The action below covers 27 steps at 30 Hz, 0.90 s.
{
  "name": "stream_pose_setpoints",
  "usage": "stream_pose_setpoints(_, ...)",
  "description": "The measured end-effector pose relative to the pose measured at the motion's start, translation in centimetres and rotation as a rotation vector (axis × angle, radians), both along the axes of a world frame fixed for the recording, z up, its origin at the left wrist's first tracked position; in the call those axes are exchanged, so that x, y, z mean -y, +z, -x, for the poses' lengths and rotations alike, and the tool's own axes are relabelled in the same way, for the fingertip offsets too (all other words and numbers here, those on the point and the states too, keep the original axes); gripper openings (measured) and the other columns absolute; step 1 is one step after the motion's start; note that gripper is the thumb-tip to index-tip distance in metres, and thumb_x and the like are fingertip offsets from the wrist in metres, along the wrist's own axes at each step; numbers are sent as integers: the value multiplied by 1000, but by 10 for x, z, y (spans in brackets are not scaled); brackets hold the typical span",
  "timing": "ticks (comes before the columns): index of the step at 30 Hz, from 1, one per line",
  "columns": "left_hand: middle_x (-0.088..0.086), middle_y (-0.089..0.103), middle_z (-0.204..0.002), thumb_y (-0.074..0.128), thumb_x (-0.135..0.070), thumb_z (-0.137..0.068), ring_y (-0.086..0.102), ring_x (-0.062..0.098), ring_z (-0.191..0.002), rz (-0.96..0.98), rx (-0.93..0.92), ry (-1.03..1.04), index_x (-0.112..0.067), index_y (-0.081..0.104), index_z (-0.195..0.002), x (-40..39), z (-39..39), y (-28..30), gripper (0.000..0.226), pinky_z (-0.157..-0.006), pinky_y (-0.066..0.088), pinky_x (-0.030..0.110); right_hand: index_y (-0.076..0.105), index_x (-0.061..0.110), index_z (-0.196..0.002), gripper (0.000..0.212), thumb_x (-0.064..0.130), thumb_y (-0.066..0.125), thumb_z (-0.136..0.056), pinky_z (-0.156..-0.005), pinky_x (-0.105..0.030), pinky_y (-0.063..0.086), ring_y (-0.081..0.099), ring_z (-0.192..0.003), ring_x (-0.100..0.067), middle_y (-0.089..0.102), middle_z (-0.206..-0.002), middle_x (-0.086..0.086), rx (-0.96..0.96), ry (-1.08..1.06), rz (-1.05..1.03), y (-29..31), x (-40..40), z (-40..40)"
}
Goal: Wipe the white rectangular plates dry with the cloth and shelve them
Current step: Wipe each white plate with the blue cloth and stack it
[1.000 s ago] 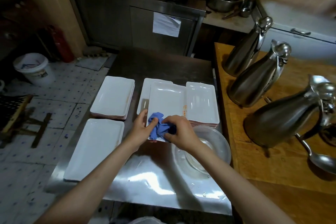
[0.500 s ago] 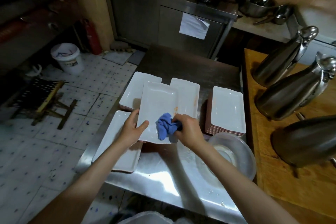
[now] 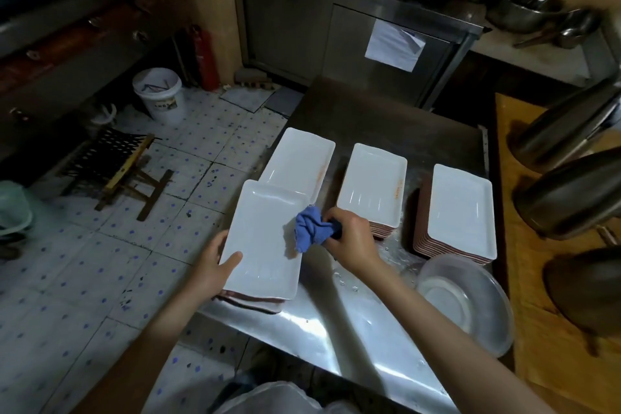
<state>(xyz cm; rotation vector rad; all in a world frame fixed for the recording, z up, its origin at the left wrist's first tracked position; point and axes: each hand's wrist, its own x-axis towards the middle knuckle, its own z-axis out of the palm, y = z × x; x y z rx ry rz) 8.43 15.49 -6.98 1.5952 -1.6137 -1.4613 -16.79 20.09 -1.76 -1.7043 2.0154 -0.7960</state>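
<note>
A person's left hand (image 3: 215,265) holds the near left edge of a white rectangular plate (image 3: 265,239) atop a stack at the steel surface's (image 3: 336,323) left corner, thumb on its rim; the right hand (image 3: 353,239) has its grip clenched around a bunched blue cloth (image 3: 311,228) at the plate's right rim. 3 more plate stacks (image 3: 373,185) sit behind; a clear bowl (image 3: 467,299) rests at right.

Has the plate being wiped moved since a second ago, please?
Yes. The plate has gone leftward, from in front of the middle stack onto the near-left stack at the table's edge.
</note>
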Motion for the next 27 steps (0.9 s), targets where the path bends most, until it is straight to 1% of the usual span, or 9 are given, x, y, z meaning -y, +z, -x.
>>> stream_pose_setpoints(3,5,54,-124,53,-9,-96,53,17,-106,16,30,-20,-11,42,-136,0,-4,0,41,-83,44,28,64,7,-85,19,3,70,-67,-54,-8,30,47,-64,-18,58,-73,-1,-12,8,-17,-1,3,-2)
stream_pose_setpoints(6,7,54,-128,51,-10,-97,52,17,-107,39,67,-47,-11,42,-137,3,-7,-2,41,-88,43,31,64,7,-84,18,3,70,-67,-53,-9,31,46,-64,-17,55,-71,2,-7,3,-22,-2,4,-4)
stream_pose_setpoints(13,9,58,-128,54,-13,-95,56,22,-111,86,176,-70,-11,46,-136,4,-15,-4,42,-86,42,28,62,10,-81,17,4,71,-68,-52,-10,33,44,-61,-13,52,-68,4,20,4,-46,-2,7,-8)
stream_pose_setpoints(17,2,65,-119,60,-24,-92,62,22,-103,167,322,-112,-21,49,-135,9,-17,-4,44,-83,47,30,60,14,-78,19,3,72,-67,-52,-9,33,42,-56,1,51,-64,9,49,13,-37,-5,7,-11)
stream_pose_setpoints(19,2,67,-114,63,-26,-90,63,22,-99,184,369,-124,-23,50,-135,11,-17,-4,47,-81,49,31,56,20,-76,24,3,72,-67,-52,-9,33,42,-56,4,48,-61,15,60,8,-36,-5,8,-12)
stream_pose_setpoints(22,2,68,-112,68,-29,-87,62,23,-98,231,428,-127,-27,51,-135,12,-15,-3,52,-77,49,31,54,22,-75,27,4,73,-67,-51,-11,32,43,-56,-1,51,-63,11,73,1,-32,-7,10,-13)
stream_pose_setpoints(24,3,67,-109,69,-33,-85,61,23,-95,262,492,-153,-30,51,-136,12,-13,-3,54,-74,48,30,58,16,-76,21,5,73,-67,-52,-19,32,47,-59,-13,55,-67,4,65,-4,-29,-9,12,-13)
stream_pose_setpoints(25,4,67,-107,69,-34,-84,60,22,-91,273,518,-168,-31,51,-136,12,-12,-3,55,-72,47,29,60,13,-78,19,5,73,-67,-53,-23,33,48,-62,-16,56,-68,2,63,-7,-30,-10,13,-14)
stream_pose_setpoints(27,4,65,-104,70,-38,-84,56,19,-84,287,572,-198,-32,52,-135,12,-11,-3,55,-68,44,27,61,12,-79,19,4,73,-67,-54,-25,33,49,-64,-18,57,-69,1,69,-10,-34,-11,15,-14)
